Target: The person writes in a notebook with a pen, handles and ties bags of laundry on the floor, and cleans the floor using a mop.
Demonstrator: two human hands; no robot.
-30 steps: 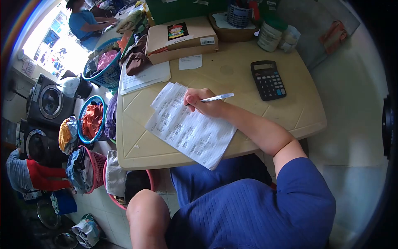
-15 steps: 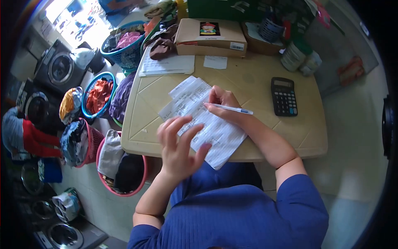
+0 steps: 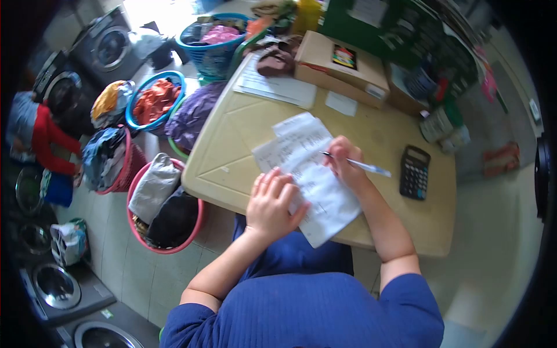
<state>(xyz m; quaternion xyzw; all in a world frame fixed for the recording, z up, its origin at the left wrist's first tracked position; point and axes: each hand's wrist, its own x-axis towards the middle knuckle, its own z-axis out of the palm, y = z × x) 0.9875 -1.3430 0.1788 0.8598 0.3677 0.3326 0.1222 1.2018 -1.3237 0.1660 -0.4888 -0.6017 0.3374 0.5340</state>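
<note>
My right hand (image 3: 346, 162) pinches a pen (image 3: 371, 168) with a clear barrel, its tip over the upper right part of a handwritten notebook page (image 3: 331, 200). The page lies slanted on the yellowish table (image 3: 232, 145), its lower corner near the front edge. Resting on the page's left edge is my left hand (image 3: 274, 203), palm down with fingers spread and holding nothing. To the right of my right hand lies a black calculator (image 3: 415, 173). A small white slip (image 3: 341, 103) sits beyond the page.
A cardboard box (image 3: 342, 64), papers (image 3: 275, 87) and a green-lidded jar (image 3: 441, 123) stand along the table's back. Left of the table are laundry baskets (image 3: 200, 217), a purple bundle (image 3: 197, 116) and washing machines (image 3: 58, 287). A person in red (image 3: 49, 136) bends at far left.
My left hand has come into view and lowered onto the page. The view has turned, so the table appears more tilted. My right hand keeps its hold on the pen.
</note>
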